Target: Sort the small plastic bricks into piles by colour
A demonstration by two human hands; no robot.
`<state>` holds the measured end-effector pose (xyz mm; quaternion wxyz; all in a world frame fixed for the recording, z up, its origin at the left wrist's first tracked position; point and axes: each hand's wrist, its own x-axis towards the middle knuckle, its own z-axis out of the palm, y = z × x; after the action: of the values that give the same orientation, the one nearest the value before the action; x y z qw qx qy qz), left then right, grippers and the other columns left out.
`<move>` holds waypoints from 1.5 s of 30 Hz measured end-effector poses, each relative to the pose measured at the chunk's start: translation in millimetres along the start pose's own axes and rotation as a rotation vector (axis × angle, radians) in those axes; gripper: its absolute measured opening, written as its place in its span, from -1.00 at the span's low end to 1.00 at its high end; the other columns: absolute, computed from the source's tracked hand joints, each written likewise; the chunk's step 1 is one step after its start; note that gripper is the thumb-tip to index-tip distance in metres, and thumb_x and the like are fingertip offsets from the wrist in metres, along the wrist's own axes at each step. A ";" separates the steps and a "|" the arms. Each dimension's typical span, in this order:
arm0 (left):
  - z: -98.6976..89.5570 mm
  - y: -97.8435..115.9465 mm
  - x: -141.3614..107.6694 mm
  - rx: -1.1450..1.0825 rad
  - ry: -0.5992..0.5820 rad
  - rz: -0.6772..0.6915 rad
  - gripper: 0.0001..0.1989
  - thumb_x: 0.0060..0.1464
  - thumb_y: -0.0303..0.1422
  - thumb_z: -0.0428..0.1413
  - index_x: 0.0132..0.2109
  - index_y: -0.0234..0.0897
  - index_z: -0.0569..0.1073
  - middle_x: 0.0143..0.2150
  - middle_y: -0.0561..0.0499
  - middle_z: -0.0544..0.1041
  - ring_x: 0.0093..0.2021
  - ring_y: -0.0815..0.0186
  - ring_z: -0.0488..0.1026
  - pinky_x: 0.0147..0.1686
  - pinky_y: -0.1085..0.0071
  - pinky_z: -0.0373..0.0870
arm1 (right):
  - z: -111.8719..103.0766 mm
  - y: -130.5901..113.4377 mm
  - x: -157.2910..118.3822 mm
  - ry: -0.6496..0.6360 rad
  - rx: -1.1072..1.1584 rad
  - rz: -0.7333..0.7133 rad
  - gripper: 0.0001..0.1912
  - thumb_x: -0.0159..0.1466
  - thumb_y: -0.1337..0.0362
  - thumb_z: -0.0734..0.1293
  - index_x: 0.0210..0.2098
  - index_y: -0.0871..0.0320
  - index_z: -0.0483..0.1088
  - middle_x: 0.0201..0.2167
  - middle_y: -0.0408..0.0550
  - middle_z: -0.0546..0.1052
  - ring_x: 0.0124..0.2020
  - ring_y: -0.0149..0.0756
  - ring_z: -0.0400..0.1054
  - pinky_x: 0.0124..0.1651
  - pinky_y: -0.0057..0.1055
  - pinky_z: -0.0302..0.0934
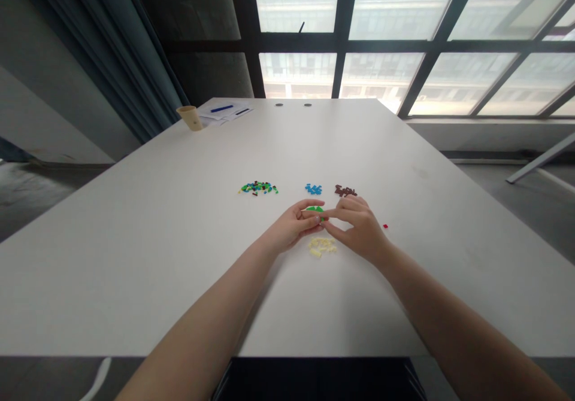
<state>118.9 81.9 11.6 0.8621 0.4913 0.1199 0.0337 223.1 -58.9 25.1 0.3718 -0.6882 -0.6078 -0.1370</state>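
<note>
Near the middle of the white table, my left hand [296,226] has its fingers curled round a small green piece [315,209]. My right hand [357,224] meets it from the right, its thumb and forefinger pinched close together at the green piece's edge; something tiny and red shows at those fingertips. Pale yellow pieces [321,246] lie just below the hands. Above them are a blue pile [313,189] and a dark brown pile [345,191], the brown one partly behind my right hand.
A mixed-colour pile [258,188] lies left of the hands, and a single red piece [385,226] to their right. At the table's far left stand a tan cup [190,118] and papers [215,114] with a blue pen [221,108].
</note>
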 end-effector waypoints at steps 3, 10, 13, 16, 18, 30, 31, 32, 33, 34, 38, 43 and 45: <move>-0.9 -1.0 0.5 -0.020 0.017 -0.030 -0.56 -0.24 -0.40 0.31 -0.14 -0.26 0.41 -0.37 0.04 0.53 -0.33 0.40 0.47 -0.17 0.41 0.32 | -1.3 -2.5 0.4 -0.010 -0.028 0.003 -0.88 0.16 0.31 0.31 -0.34 0.07 0.49 -0.54 -0.15 0.37 -0.42 -0.36 0.22 -0.25 -0.35 0.10; 0.3 1.6 -0.9 -0.065 0.034 -0.049 -0.56 -0.24 -0.41 0.31 -0.14 -0.27 0.39 -0.35 0.03 0.53 -0.32 0.43 0.47 -0.16 0.44 0.33 | -2.5 -1.5 0.2 -0.001 -0.029 -0.003 -0.88 0.15 0.32 0.31 -0.33 0.09 0.49 -0.54 -0.16 0.35 -0.43 -0.36 0.22 -0.24 -0.35 0.10; 0.7 2.0 -1.8 -0.060 0.027 -0.065 -0.56 -0.23 -0.41 0.31 -0.14 -0.27 0.39 -0.36 0.05 0.53 -0.34 0.44 0.46 -0.18 0.45 0.34 | -2.3 -1.9 0.1 -0.005 -0.038 -0.008 -0.89 0.15 0.31 0.31 -0.34 0.08 0.48 -0.55 -0.16 0.35 -0.43 -0.36 0.21 -0.25 -0.36 0.09; 1.7 0.1 -0.6 -0.033 0.024 -0.068 -0.55 -0.25 -0.40 0.31 -0.15 -0.27 0.39 -0.38 0.06 0.52 -0.35 0.43 0.46 -0.18 0.42 0.34 | -1.5 -2.8 0.4 -0.016 -0.054 -0.015 -0.89 0.15 0.32 0.31 -0.36 0.08 0.48 -0.55 -0.16 0.36 -0.43 -0.36 0.21 -0.25 -0.36 0.09; 0.8 -1.3 1.9 0.025 0.061 -0.033 -0.58 -0.21 -0.40 0.29 -0.14 -0.28 0.38 -0.36 0.04 0.53 -0.31 0.39 0.47 -0.14 0.37 0.34 | -1.1 -0.9 0.8 -0.024 -0.068 0.002 -0.89 0.15 0.32 0.30 -0.37 0.09 0.48 -0.54 -0.15 0.37 -0.42 -0.35 0.23 -0.24 -0.36 0.10; -74.2 2.3 20.1 1.504 0.855 0.264 -0.65 0.07 -0.52 -0.12 -0.06 -0.28 0.46 0.10 -0.14 0.38 0.11 0.09 0.22 0.10 0.09 0.13 | 13.9 37.9 -5.5 -0.357 -0.237 0.467 -0.83 0.18 0.29 0.28 -0.32 0.06 0.53 -0.34 -0.08 0.51 -0.24 -0.27 0.35 -0.15 -0.36 0.09; -77.5 0.8 21.3 1.530 0.865 0.236 -0.64 0.07 -0.52 -0.13 -0.07 -0.27 0.46 0.11 -0.14 0.37 0.11 0.08 0.22 0.09 0.09 0.15 | 16.1 37.3 -5.0 -0.378 -0.241 0.483 -0.82 0.19 0.28 0.27 -0.32 0.05 0.53 -0.34 -0.08 0.51 -0.23 -0.28 0.35 -0.15 -0.36 0.09; -79.9 -0.7 22.6 1.547 0.866 0.222 -0.64 0.07 -0.52 -0.14 -0.08 -0.27 0.47 0.12 -0.14 0.36 0.10 0.07 0.22 0.08 0.08 0.15 | 18.1 36.4 -4.2 -0.393 -0.244 0.494 -0.82 0.19 0.28 0.27 -0.31 0.05 0.53 -0.34 -0.08 0.52 -0.23 -0.28 0.35 -0.15 -0.36 0.08; -81.5 -2.2 23.9 1.557 0.861 0.222 -0.63 0.07 -0.52 -0.15 -0.08 -0.27 0.47 0.12 -0.15 0.36 0.10 0.07 0.22 0.07 0.08 0.15 | 19.8 35.3 -3.4 -0.402 -0.250 0.503 -0.81 0.20 0.28 0.26 -0.30 0.05 0.53 -0.33 -0.08 0.52 -0.23 -0.28 0.35 -0.15 -0.36 0.08; -82.6 -3.5 25.0 1.561 0.854 0.231 -0.63 0.07 -0.52 -0.15 -0.09 -0.28 0.47 0.12 -0.16 0.36 0.10 0.08 0.22 0.07 0.09 0.15 | 21.2 34.3 -2.7 -0.407 -0.257 0.509 -0.81 0.20 0.28 0.26 -0.29 0.04 0.53 -0.32 -0.08 0.52 -0.22 -0.28 0.35 -0.15 -0.36 0.07; -85.5 -6.4 28.3 1.536 0.834 0.280 -0.63 0.03 -0.54 -0.16 -0.14 -0.30 0.48 0.05 -0.20 0.41 0.05 0.06 0.23 0.06 0.08 0.14 | 23.5 32.6 -1.2 -0.420 -0.263 0.514 -0.79 0.23 0.28 0.24 -0.29 0.02 0.52 -0.32 -0.09 0.51 -0.21 -0.29 0.34 -0.15 -0.36 0.06; -90.0 -6.1 29.3 1.514 0.820 0.318 -0.65 -0.01 -0.56 -0.15 -0.18 -0.33 0.48 -0.11 -0.23 0.44 -0.03 0.05 0.28 0.02 0.09 0.15 | 20.3 32.9 -1.6 -0.429 -0.269 0.512 -0.76 0.26 0.30 0.20 -0.27 0.03 0.51 -0.33 -0.08 0.51 -0.21 -0.29 0.34 -0.18 -0.37 0.06; -93.6 -4.7 29.0 1.501 0.841 0.334 -0.67 -0.03 -0.56 -0.11 -0.19 -0.33 0.48 -0.12 -0.23 0.42 -0.05 0.05 0.28 0.01 0.11 0.16 | 18.0 32.6 -2.3 -0.423 -0.278 0.516 -0.75 0.26 0.32 0.19 -0.26 0.05 0.51 -0.31 -0.07 0.52 -0.21 -0.28 0.34 -0.18 -0.36 0.07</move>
<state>124.3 163.2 -43.2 0.1791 0.8868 0.3447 0.2502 248.5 -47.9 0.0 0.1629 -0.8760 -0.4532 0.0257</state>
